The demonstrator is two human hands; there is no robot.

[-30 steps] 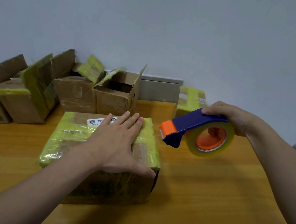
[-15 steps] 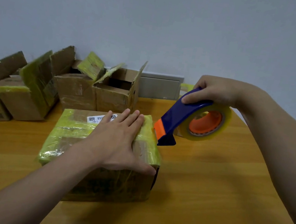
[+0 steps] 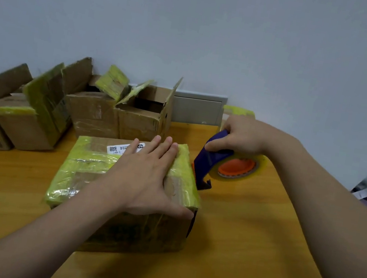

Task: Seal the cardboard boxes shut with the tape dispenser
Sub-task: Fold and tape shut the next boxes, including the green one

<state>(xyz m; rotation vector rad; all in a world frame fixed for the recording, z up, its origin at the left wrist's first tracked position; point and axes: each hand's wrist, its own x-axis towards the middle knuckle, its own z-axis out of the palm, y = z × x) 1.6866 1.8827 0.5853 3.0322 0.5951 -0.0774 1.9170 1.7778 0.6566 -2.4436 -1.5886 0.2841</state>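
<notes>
My left hand (image 3: 145, 178) presses flat on the closed box (image 3: 92, 165) at table centre; my right hand (image 3: 241, 135) grips the tape dispenser (image 3: 217, 160), apparently touching the right side. Anchor tape firmly, pull straight across.

**Left hand flat, right hand gripping**

The left arm comes in from the lower left, its bare forearm running up and to the right with the wrist straight. The left hand (image 3: 148, 178) lies palm down on top of the cardboard box (image 3: 130, 231). Its fingers are straight and close together, pointing away from the person, and the thumb is spread out near the top's near right corner. The right arm enters from the right edge and angles up and to the left. The right hand (image 3: 241, 135) curls over the handle of the tape dispenser (image 3: 210, 158) (knuckles up, thumb on its near side), just beside the box's right side.
</notes>
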